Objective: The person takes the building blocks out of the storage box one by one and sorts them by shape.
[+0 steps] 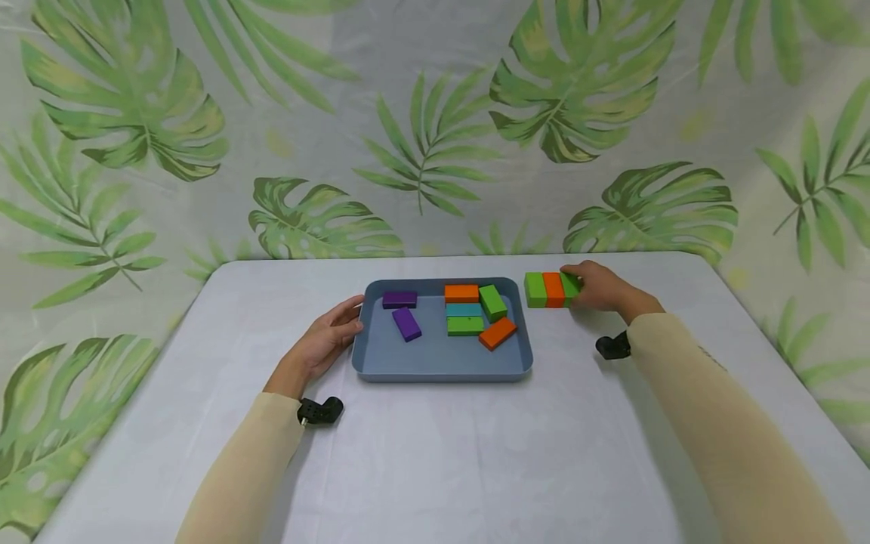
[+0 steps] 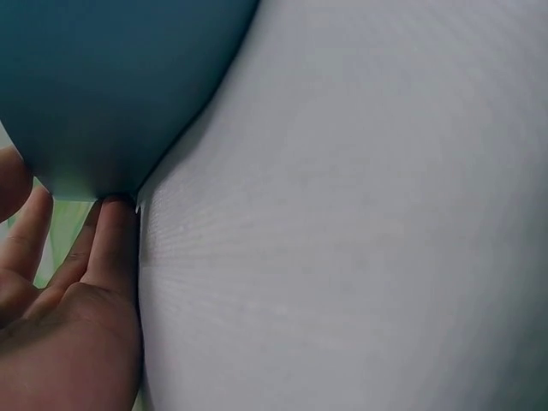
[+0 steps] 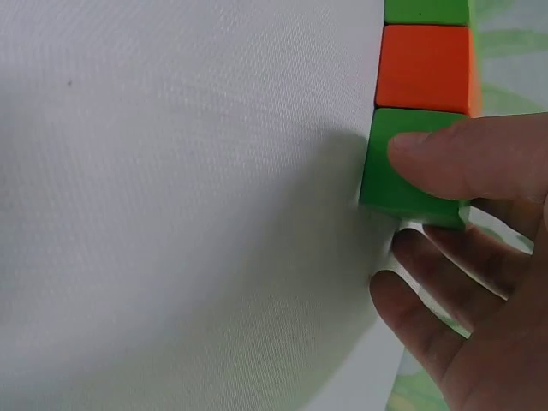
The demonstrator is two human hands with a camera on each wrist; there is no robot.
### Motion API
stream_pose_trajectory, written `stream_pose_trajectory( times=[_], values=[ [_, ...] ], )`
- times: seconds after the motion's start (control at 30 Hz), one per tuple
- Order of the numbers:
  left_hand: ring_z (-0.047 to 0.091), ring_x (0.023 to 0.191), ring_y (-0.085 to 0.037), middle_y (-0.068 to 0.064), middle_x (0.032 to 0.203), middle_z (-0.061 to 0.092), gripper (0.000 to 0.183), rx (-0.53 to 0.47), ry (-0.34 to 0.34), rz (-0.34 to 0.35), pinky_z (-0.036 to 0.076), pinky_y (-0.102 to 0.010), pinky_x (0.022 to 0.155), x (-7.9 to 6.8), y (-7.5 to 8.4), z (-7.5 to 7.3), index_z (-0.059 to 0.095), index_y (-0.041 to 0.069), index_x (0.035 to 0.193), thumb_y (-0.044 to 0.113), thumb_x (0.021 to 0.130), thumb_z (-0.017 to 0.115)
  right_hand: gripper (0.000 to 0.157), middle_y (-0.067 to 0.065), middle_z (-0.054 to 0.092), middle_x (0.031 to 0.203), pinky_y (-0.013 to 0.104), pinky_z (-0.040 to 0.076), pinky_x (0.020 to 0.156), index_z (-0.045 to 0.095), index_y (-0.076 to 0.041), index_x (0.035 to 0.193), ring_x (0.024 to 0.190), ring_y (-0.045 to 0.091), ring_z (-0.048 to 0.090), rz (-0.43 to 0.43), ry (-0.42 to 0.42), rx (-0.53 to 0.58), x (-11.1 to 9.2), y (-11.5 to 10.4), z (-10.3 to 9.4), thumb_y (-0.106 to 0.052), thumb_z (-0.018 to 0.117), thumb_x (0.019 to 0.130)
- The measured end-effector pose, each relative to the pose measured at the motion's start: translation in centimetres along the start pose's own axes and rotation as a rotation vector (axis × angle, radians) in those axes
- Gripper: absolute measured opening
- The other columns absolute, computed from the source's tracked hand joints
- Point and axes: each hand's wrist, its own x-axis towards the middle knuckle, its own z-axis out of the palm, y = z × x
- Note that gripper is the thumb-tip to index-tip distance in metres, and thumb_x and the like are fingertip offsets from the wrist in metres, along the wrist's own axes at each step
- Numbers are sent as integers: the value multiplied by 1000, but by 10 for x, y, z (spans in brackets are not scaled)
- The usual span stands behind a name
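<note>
Leafy cloth hangs behind the white worktop. R grip pinches the row's right-end green block, right of tray. L grip, fingers nearly straight, touches tray's left side. Block's prob. light, hard, smooth; hold near + far sides.

Tray on table, two blocks inside at ten o'clock, five blocks toward two, block row outside at two, right hand at row's three, left hand at tray's nine.
</note>
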Motion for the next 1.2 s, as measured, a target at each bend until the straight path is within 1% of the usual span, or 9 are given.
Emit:
stream_pose_trajectory(
  times=[0.27, 0.47, 0.57, 0.63, 0.73, 0.83, 0.9, 1.0, 1.2],
  values=[
    [17, 154, -31, -16, 167, 14, 67, 6, -15, 5, 13, -47, 127, -1, 0, -1, 18, 13, 160, 2, 101, 47, 77, 38, 38, 145, 63, 36, 111, 34, 6, 150, 124, 49, 44, 25, -22, 24, 4, 4, 3, -4, 70, 83],
    [17, 154, -31, -17, 167, 14, 66, 8, -14, -2, 13, -48, 127, 0, -1, -1, 18, 13, 160, 3, 102, 47, 80, 38, 36, 146, 64, 36, 110, 32, 4, 152, 123, 47, 43, 16, -42, 31, 2, 4, 2, -7, 72, 83],
    [17, 154, -31, -16, 167, 14, 66, 12, -15, -5, 13, -48, 127, 0, -1, -1, 18, 14, 160, 4, 102, 48, 81, 37, 37, 146, 64, 37, 109, 32, 3, 152, 124, 48, 44, -3, -56, 36, -1, 3, -2, -12, 71, 83],
    [18, 154, -31, -16, 167, 15, 66, 7, -11, -6, 14, -48, 127, 0, -1, -1, 19, 15, 160, 4, 101, 48, 78, 36, 36, 148, 65, 38, 108, 33, 3, 151, 127, 50, 44, -28, -62, 44, -3, 1, -7, -13, 67, 84],
    [19, 154, -30, -15, 167, 16, 67, -4, -4, -6, 14, -47, 127, 0, 0, 0, 20, 15, 160, 3, 101, 49, 71, 34, 32, 153, 66, 39, 107, 35, 4, 150, 133, 53, 41, -52, -68, 66, -6, -2, -17, -11, 59, 85],
    [18, 154, -30, -15, 167, 16, 67, -8, -8, -4, 14, -46, 127, 0, 2, 0, 20, 15, 160, 2, 101, 49, 67, 33, 28, 156, 66, 40, 106, 35, 4, 150, 136, 54, 38, -45, -70, 86, -9, -6, -27, -10, 55, 88],
    [18, 154, -30, -15, 167, 15, 67, -1, -17, -4, 14, -46, 127, 0, 2, -1, 19, 14, 160, 3, 101, 48, 65, 33, 28, 156, 66, 40, 105, 34, 4, 151, 136, 54, 37, -44, -62, 92, -9, -10, -32, -11, 54, 91],
    [17, 154, -30, -16, 167, 14, 67, 4, -20, 0, 14, -46, 127, 0, 3, -1, 19, 14, 160, 3, 101, 49, 61, 32, 32, 154, 66, 39, 106, 36, 4, 150, 135, 53, 39, -74, -19, 79, -9, -20, -38, -15, 56, 95],
    [16, 155, -30, -15, 167, 14, 67, 7, -18, -5, 13, -46, 128, -1, 1, -1, 18, 14, 160, 3, 101, 48, 55, 27, 40, 151, 65, 37, 108, 43, 1, 147, 134, 49, 43, -151, 51, 77, -10, -57, -44, -18, 58, 97]
  ],
)
